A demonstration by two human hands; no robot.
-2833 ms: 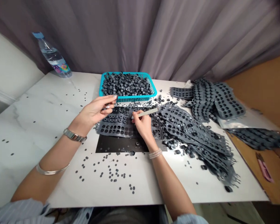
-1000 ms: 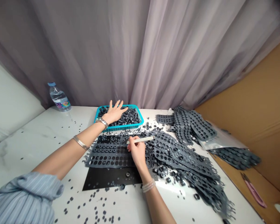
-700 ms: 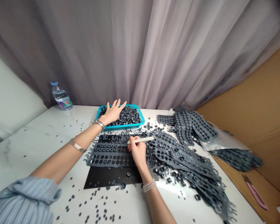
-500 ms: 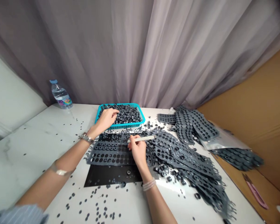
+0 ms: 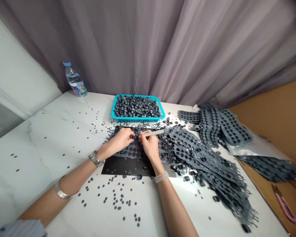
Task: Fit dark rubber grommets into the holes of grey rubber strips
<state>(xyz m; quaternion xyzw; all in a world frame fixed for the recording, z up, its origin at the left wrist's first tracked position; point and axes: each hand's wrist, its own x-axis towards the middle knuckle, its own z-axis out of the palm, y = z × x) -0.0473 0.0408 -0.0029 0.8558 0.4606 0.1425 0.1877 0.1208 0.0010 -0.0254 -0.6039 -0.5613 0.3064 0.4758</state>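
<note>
My left hand (image 5: pixel 122 140) is over the upper part of a perforated dark rubber sheet (image 5: pixel 135 153), its fingers pinched together. What they hold, if anything, is too small to make out. Close beside it, my right hand (image 5: pixel 150 143) grips a slim, flat whitish stick-like tool (image 5: pixel 156 132), which points out to the right past the knuckles. Both hands cover part of the sheet, which lies on a black mat (image 5: pixel 128 168). Behind them stands a turquoise basket (image 5: pixel 113 115) heaped with small dark rubber rings (image 5: pixel 138 107).
More perforated rubber sheets (image 5: pixel 207 164) are piled to the right, with loose rings along their edge. Further sheets (image 5: pixel 209 123) lie behind, near a clear plastic bag (image 5: pixel 251 146). Small black discs dot the white table (image 5: pixel 51 158). A water bottle (image 5: pixel 75 80) and pink-handled cutters (image 5: pixel 284 205) flank everything.
My left hand has come from the basket down to the sheet, near my right hand. The right hand keeps its grip on the stick-like tool. The camera view has shifted.
</note>
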